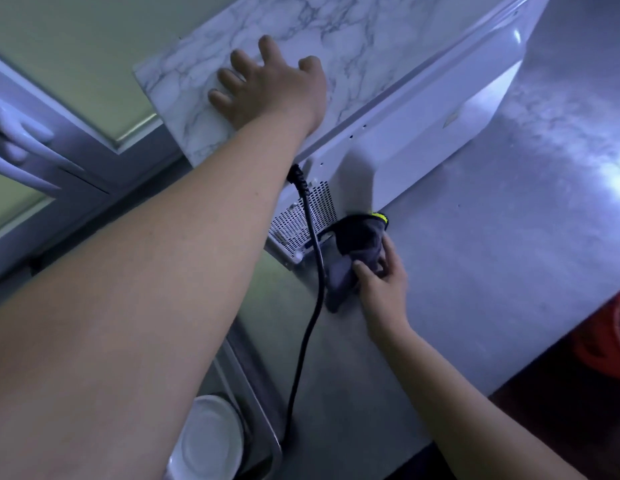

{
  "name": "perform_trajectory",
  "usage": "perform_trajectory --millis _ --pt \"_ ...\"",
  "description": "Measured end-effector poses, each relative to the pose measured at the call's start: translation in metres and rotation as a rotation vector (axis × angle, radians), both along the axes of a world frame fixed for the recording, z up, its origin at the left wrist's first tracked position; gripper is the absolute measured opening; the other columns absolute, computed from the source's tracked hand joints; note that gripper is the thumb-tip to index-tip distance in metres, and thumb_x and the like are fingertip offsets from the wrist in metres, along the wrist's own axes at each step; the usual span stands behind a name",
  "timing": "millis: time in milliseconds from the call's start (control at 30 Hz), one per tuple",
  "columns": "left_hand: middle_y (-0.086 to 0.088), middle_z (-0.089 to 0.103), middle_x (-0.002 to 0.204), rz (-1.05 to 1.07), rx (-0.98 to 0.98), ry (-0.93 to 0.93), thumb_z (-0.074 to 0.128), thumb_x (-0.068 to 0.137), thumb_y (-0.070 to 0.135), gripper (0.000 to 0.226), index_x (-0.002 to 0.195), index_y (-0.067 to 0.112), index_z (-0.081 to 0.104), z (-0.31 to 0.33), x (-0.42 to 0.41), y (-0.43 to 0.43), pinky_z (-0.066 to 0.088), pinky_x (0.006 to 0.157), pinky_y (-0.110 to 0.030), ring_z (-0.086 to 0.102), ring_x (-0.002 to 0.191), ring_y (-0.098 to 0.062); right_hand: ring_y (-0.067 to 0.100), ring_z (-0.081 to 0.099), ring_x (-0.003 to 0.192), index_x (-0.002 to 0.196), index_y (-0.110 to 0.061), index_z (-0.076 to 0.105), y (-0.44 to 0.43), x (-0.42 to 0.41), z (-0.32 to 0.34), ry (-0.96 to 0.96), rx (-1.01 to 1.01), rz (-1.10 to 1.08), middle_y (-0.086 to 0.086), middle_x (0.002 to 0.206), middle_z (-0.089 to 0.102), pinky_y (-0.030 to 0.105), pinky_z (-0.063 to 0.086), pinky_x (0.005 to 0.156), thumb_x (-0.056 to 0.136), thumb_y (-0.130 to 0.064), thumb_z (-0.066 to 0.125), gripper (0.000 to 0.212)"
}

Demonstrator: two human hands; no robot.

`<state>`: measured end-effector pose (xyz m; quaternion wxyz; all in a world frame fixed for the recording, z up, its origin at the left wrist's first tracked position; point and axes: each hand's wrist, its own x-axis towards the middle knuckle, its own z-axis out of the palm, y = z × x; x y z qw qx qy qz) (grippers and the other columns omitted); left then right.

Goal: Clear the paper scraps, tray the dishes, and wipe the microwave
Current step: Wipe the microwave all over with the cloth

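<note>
— Grips first: what are they doing?
— Left grip (267, 88) lies flat, fingers spread, on the marble-look top of the white box-shaped microwave (422, 140). Right grip (381, 285) pinches a dark grey cloth with a yellow edge (360, 244), touching its low side by the holey vent (301, 216) and black cord (308, 289).
— So how much is left?
— Wiping looks under way, I think. One round white plate (208, 441) sits in the steel sink (263, 420), not on a tray. Paper scraps are not in view, so I can't tell

Left hand (270, 95) flat, fingers spread; right hand (381, 285) in a curled grip.
</note>
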<state>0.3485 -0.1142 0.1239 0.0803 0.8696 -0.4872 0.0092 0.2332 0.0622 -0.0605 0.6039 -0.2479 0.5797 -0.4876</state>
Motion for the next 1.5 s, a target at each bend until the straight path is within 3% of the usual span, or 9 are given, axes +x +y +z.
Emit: perform_trajectory --millis 167,333,467,600,833,1033,1200,1367,1500 --pt "-0.014 0.022 0.155 -0.003 0.014 -0.002 0.020 0.092 0.052 0.068 0.154 0.024 0.020 -0.001 0.001 -0.003 0.016 0.110 -0.053 0.025 0.137 -0.037 0.009 0.067 0.076 0.125 -0.005 0.061 -0.020 0.056 0.005 -0.153 0.070 -0.089 0.005 0.095 0.072 0.023 0.056 0.068 0.083 0.013 0.055 0.046" --pt "-0.014 0.022 0.157 0.009 0.013 -0.005 0.021 0.092 0.050 0.067 0.153 0.025 0.022 -0.001 0.000 -0.005 0.013 0.111 -0.054 0.024 0.138 -0.037 0.032 0.070 0.099 0.117 -0.026 0.066 0.015 0.093 0.006 -0.167 0.126 -0.026 0.008 0.106 0.074 0.049 0.055 0.091 0.076 0.000 0.057 0.049" --pt "-0.014 0.025 0.155 0.010 0.008 -0.006 0.023 0.090 0.050 0.066 0.150 0.025 0.027 -0.001 0.001 -0.004 0.013 0.109 -0.052 0.026 0.137 -0.036 0.031 0.071 0.072 0.088 -0.025 0.073 0.028 0.062 0.002 -0.273 0.064 0.230 0.006 0.078 0.071 0.040 0.059 0.062 0.074 0.015 0.050 0.048" --pt "-0.015 0.025 0.155 0.006 0.026 -0.011 0.022 0.089 0.052 0.068 0.152 0.024 0.026 0.002 0.000 -0.003 0.013 0.111 -0.054 0.025 0.138 -0.038 0.017 0.068 0.082 0.116 -0.020 0.071 0.038 0.006 0.001 -0.175 0.046 0.501 0.000 0.093 0.073 0.028 0.055 0.070 0.079 0.019 0.050 0.058" --pt "-0.016 0.027 0.154 0.014 0.041 0.005 0.023 0.089 0.052 0.067 0.149 0.024 0.029 0.004 -0.002 0.001 0.015 0.113 -0.057 0.023 0.140 -0.040 0.008 0.066 0.085 0.107 -0.049 0.072 0.050 -0.083 0.012 -0.034 -0.074 0.230 -0.007 0.097 0.075 0.023 0.052 0.069 0.086 0.019 0.049 0.075" --pt "-0.019 0.031 0.150 0.013 0.026 0.010 0.024 0.089 0.052 0.067 0.148 0.023 0.031 0.004 -0.001 0.004 0.018 0.113 -0.058 0.027 0.137 -0.041 0.023 0.068 0.100 0.101 -0.046 0.074 -0.021 -0.140 0.030 0.191 -0.169 0.011 -0.006 0.099 0.076 0.046 0.053 0.088 0.084 0.017 0.051 0.069" --pt "-0.018 0.037 0.141 0.004 -0.007 0.000 0.024 0.085 0.054 0.064 0.140 0.025 0.037 0.002 0.002 0.004 0.022 0.108 -0.054 0.033 0.128 -0.037 0.012 0.068 0.088 0.112 -0.022 0.068 -0.109 -0.168 0.033 0.098 -0.101 -0.285 -0.010 0.091 0.072 0.048 0.056 0.094 0.080 0.018 0.044 0.057" --pt "-0.015 0.037 0.140 -0.001 -0.039 -0.003 0.029 0.086 0.054 0.055 0.134 0.028 0.038 0.000 0.004 0.006 0.020 0.109 -0.052 0.032 0.130 -0.035 0.012 0.064 0.070 0.091 -0.034 0.066 -0.169 -0.170 0.043 -0.006 -0.058 -0.334 -0.011 0.075 0.069 0.030 0.052 0.062 0.076 0.013 0.043 0.054" --pt "-0.012 0.035 0.143 0.020 -0.053 0.012 0.033 0.088 0.052 0.049 0.132 0.031 0.039 0.002 0.002 0.006 0.017 0.113 -0.051 0.029 0.134 -0.033 0.015 0.067 0.055 0.088 -0.020 0.069 -0.181 -0.175 0.034 -0.457 0.082 -0.297 -0.002 0.071 0.070 0.031 0.052 0.062 0.080 -0.003 0.043 0.032"
